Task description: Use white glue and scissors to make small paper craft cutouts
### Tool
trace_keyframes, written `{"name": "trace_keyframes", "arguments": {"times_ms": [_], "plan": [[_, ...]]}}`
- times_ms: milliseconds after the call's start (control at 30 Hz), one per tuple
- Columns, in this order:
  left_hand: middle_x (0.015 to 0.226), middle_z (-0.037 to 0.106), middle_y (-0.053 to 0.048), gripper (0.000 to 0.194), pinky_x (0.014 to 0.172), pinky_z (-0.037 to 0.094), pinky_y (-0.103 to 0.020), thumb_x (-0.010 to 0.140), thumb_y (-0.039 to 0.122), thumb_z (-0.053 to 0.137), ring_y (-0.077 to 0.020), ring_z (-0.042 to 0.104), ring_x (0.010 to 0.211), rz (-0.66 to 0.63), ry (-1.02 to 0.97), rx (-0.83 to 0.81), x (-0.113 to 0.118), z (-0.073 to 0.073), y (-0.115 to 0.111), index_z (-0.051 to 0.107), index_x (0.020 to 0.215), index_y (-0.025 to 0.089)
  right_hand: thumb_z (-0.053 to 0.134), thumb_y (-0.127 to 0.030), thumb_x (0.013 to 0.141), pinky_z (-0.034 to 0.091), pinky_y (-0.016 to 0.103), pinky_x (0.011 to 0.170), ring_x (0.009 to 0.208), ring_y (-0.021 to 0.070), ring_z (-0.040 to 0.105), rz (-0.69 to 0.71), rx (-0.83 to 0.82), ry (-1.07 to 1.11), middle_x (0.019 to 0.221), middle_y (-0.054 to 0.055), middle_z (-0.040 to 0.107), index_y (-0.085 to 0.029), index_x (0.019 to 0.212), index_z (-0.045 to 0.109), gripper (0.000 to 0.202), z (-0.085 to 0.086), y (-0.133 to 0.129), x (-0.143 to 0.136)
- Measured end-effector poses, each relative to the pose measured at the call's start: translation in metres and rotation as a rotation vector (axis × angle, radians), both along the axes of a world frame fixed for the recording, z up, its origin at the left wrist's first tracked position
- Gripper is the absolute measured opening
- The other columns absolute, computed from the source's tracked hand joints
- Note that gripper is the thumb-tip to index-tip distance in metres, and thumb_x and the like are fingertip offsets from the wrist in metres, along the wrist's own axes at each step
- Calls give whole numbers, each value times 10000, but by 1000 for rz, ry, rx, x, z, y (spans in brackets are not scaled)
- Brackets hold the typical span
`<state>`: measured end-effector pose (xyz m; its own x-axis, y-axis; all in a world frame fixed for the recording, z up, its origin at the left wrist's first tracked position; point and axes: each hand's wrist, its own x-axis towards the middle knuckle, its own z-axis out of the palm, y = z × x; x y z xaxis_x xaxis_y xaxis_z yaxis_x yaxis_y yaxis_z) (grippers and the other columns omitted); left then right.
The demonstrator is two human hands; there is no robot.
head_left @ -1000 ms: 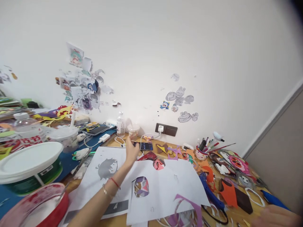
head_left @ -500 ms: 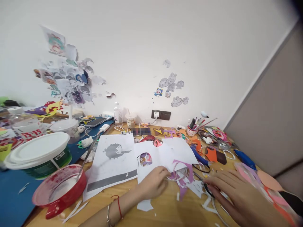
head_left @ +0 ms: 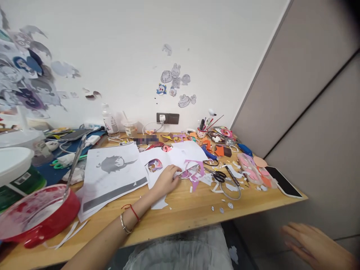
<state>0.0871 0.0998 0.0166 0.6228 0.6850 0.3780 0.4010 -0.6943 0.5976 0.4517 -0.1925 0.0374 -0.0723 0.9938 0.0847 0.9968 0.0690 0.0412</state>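
My left hand (head_left: 166, 180) rests on the table at the edge of white cut paper (head_left: 194, 150), its fingers loosely bent and touching the sheet near purple paper scraps (head_left: 199, 168). I see nothing held in it. Past the table's right front edge, my right hand (head_left: 312, 240) hangs in the air, slightly blurred, fingers stretched out and holding nothing visible. Black-handled scissors (head_left: 219, 176) lie among paper scraps right of my left hand, beside a dark pen (head_left: 233, 176). Left of that hand lies a printed sheet (head_left: 112, 187) with a grey cartoon figure.
A red bowl (head_left: 66, 210) with a metal utensil stands at the left, near a green-and-white tub (head_left: 17, 159). A pen cup (head_left: 201, 132) stands at the back. A white-edged tablet or phone (head_left: 282, 182) lies at the right corner. Small cutouts (head_left: 230, 205) lie near the front edge.
My right hand has moved away from the scissors, off to the right beyond the table edge. The view has swung right. My left hand stays on the paper.
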Motion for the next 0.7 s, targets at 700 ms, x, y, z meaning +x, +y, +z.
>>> {"name": "trace_keyframes", "arguments": {"times_ms": [700], "plan": [[922,622,-52,252,749,521,-325,877,342,488,-130,600,805,23,-174,-18,39,6,15,588,943,120,520,-271,842,454,387,795,901,246,603,-226,-179,-45,919,139,655,-118,947,653,229,33,221,-109]]}}
